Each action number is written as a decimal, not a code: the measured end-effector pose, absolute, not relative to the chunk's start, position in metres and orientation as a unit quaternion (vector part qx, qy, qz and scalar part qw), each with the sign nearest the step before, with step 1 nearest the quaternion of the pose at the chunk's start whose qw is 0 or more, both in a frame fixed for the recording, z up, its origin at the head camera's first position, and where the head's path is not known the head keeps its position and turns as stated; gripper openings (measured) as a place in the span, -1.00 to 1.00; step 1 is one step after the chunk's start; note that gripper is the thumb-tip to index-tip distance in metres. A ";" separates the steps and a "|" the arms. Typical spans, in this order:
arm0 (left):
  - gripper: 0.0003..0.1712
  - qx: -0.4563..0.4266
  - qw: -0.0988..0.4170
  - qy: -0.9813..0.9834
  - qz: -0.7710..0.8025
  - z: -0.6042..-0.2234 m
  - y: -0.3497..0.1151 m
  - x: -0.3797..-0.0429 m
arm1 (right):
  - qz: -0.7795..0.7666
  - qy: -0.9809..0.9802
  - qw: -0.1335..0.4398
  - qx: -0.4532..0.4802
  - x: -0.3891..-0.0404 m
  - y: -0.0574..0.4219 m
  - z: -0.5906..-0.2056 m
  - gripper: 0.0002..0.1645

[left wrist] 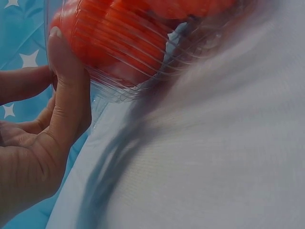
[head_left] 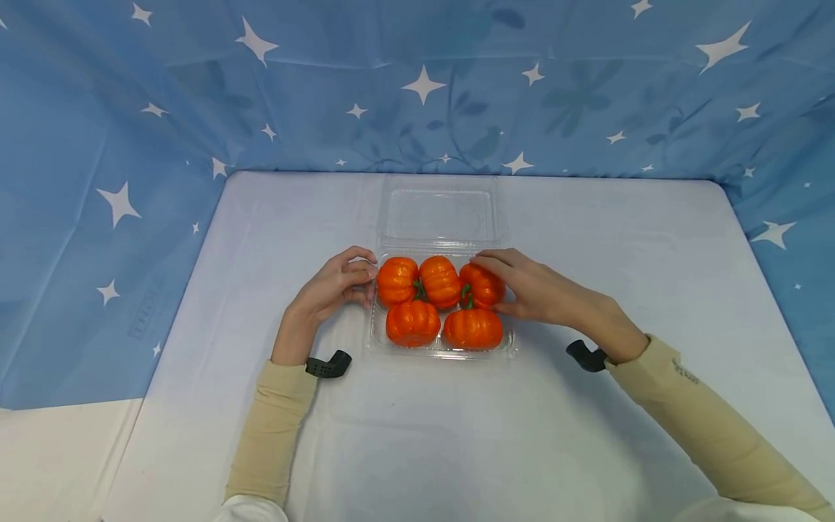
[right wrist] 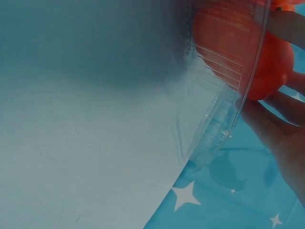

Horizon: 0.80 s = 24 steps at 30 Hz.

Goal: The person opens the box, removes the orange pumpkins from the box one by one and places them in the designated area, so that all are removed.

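A clear plastic clamshell box (head_left: 443, 354) holds several small orange pumpkins, with its lid (head_left: 440, 217) folded back toward the far side. My left hand (head_left: 342, 281) pinches the box's left side, the thumb (left wrist: 64, 62) against the ribbed wall. At the back right corner, my right hand (head_left: 522, 285) grips a pumpkin (head_left: 483, 285), its fingers spread around it beside the rim. Another pumpkin (head_left: 396, 281) sits at the back left and one (head_left: 440, 281) at the back middle. In the front row lie a pumpkin (head_left: 413, 323) and a wider-looking pumpkin (head_left: 472, 330).
A white cloth covers the table (head_left: 417, 435) under the box. Behind it and along the sides hangs a blue curtain (head_left: 313, 94) with white stars. Each wrist wears a dark camera mount, the left mount (head_left: 329, 365) close to the box's front left.
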State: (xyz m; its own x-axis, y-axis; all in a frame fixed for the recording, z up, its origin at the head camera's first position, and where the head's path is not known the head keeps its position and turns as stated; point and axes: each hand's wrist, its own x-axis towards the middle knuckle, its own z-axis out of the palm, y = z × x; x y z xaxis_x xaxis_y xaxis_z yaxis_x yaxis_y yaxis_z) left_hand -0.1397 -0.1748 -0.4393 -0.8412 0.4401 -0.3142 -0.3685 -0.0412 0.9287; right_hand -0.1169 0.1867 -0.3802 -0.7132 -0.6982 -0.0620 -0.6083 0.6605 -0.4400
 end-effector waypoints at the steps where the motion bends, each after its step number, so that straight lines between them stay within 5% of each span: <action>1: -0.80 0.028 0.280 0.633 0.721 -0.439 -0.175 -0.140 | -0.197 0.904 0.112 -0.362 -0.117 0.187 -0.380 -0.08; 24: -0.83 0.031 0.283 0.631 0.722 -0.436 -0.175 -0.139 | -0.251 0.895 0.130 -0.346 -0.124 0.189 -0.371 -0.08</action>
State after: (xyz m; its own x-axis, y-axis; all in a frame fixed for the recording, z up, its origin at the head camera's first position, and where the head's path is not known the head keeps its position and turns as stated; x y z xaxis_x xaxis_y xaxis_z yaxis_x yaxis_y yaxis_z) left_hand -0.1390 -0.1754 -0.4362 -0.8377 0.4483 -0.3119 -0.3693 -0.0442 0.9283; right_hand -0.1243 0.1890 -0.3705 -0.7274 -0.6838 -0.0583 -0.5537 0.6350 -0.5387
